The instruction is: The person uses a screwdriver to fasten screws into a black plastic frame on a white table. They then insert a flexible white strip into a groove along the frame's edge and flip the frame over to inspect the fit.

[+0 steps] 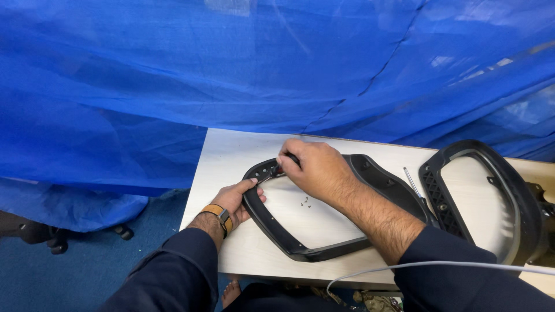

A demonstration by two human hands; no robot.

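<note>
Left hand [236, 199] grips black frame [277, 231]; right hand [315, 167] drives screwdriver [278, 169]

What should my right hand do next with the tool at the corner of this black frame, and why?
Probably keep turning the tool where it sits. The right hand presses a small dark tool onto the upper-left corner of the black frame, the left hand steadies that frame's left side, and small screws lie loose on the table inside it.

Bright, even overhead light; soft glare on the pale wooden tabletop [231, 162], faint shadows, sharp focus, slight edge distortion.
</note>
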